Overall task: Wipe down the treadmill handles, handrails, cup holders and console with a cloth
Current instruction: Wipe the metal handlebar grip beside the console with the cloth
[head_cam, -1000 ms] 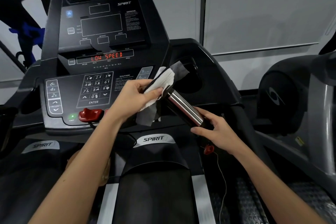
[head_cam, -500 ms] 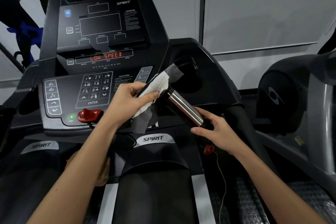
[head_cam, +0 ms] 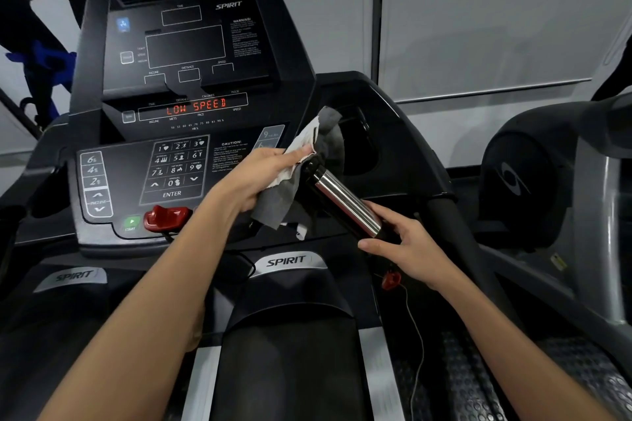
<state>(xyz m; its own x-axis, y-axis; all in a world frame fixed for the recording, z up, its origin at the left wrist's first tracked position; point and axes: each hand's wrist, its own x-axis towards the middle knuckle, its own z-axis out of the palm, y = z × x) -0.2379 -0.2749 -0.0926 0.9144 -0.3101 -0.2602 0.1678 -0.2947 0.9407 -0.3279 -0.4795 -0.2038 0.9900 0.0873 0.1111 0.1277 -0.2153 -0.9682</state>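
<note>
cloth (head_cam: pixel 301 167) — crumpled, white-and-grey

Console (head_cam: pixel 205 85) shows SPIRIT, LOW SPEED, ENTER, seemingly CAUTION.

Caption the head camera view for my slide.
Left hand holds a grey-and-white cloth against the shiny steel treadmill handle; right hand grips its base.
</note>
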